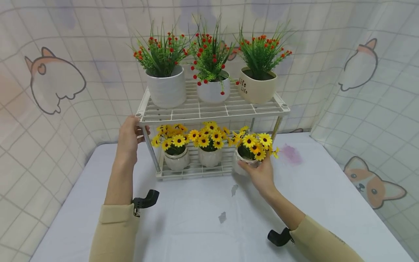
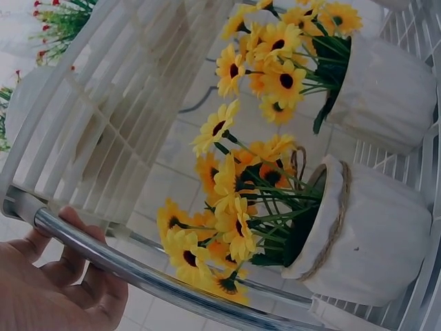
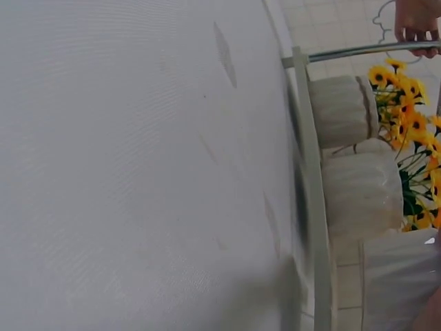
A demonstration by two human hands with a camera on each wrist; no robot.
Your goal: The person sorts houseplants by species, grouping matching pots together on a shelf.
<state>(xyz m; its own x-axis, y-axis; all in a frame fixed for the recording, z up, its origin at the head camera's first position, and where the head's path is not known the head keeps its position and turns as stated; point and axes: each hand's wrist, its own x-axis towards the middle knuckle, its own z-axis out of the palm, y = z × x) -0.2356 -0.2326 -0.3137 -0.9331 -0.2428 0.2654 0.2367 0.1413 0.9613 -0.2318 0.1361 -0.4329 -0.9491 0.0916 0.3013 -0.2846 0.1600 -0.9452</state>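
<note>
A white two-tier wire rack (image 1: 209, 118) stands on the table. My left hand (image 1: 127, 136) is at its upper left corner, fingers curled round the chrome post (image 2: 158, 277) just under the top shelf. On the lower shelf's right end, my right hand (image 1: 262, 174) grips a white flower pot (image 1: 240, 165) of yellow sunflowers, thumb on its front and the other fingers hidden behind the blooms. Two more sunflower pots stand on that shelf, one at the left (image 1: 177, 160) with twine round its neck, the other in the middle (image 1: 210, 157).
Three larger pots of red flowers and grass stand on the top shelf: a white one (image 1: 167, 89), a smaller white one (image 1: 214, 89) and a cream one (image 1: 258, 87). Behind the white-covered table (image 1: 196, 225) hangs a checked curtain (image 1: 108, 87).
</note>
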